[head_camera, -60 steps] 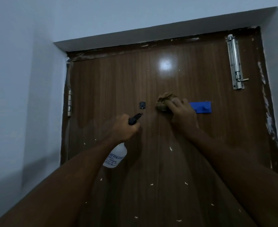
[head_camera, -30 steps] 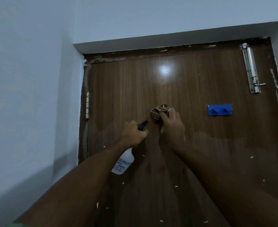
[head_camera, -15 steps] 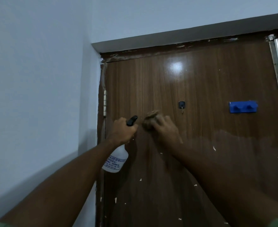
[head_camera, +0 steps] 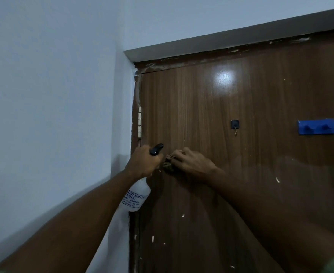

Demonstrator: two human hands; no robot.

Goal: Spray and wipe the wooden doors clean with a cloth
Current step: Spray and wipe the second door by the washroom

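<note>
Brown wood-grain door [head_camera: 260, 95], flecked with pale paint spots, sits in a recess of the pale blue-grey wall [head_camera: 53, 95], hinge [head_camera: 140, 122] on its left edge. Left hand [head_camera: 144, 164] grips the spray bottle [head_camera: 136, 196]; right hand [head_camera: 193, 163] presses a bunched cloth [head_camera: 169, 164] against the door. Small hook [head_camera: 234, 125] and blue hook rack [head_camera: 316, 127] hang higher up.

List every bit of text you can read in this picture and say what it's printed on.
"...GRI SPRAYER" and "...NDIA)": blue print on the white plastic spray bottle held by the left hand; the first letters are hidden.
Two smaller lines beneath: too blurred to read.
Brown wooden door, blue plastic hook rack: no text.
</note>
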